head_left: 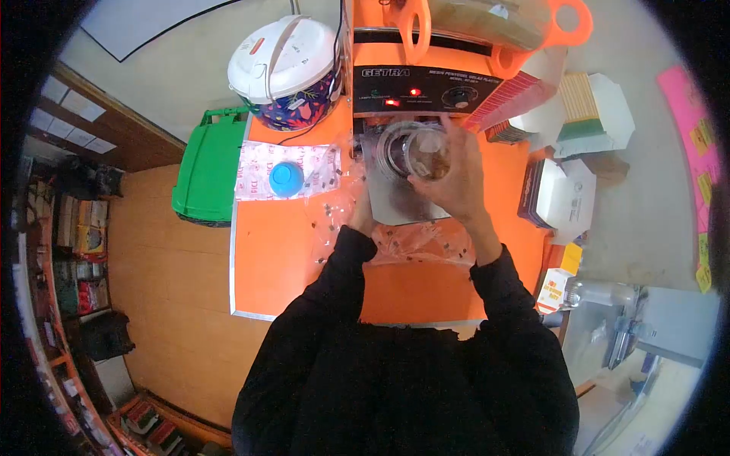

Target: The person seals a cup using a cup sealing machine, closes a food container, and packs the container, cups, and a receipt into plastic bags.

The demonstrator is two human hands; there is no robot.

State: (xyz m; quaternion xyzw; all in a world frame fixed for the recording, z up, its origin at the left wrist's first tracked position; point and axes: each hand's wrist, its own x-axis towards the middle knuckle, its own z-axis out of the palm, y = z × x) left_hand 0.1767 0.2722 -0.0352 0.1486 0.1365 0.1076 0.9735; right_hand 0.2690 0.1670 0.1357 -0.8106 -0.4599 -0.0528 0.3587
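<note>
My right hand [462, 181] is wrapped around a clear plastic cup [427, 156] with what looks like ice and a drink inside. The cup is over the round opening [391, 152] in the metal tray [403, 205] of a cup sealing machine [420, 91] marked GETRA. At the tray's left edge is my left hand [363, 213]; its fingers are mostly hidden by the tray and clear plastic film. That printed film [418, 242] hangs in front of and beside the tray. Red lights glow on the machine's black panel.
On the left stand a rice cooker [285, 68] and a blue round lid or cup [286, 179] on a printed sheet [255, 169]. A green bin [207, 171] is beside the orange table [266, 258]. Paper food boxes [559, 194] and stacked cartons [585, 114] line the right.
</note>
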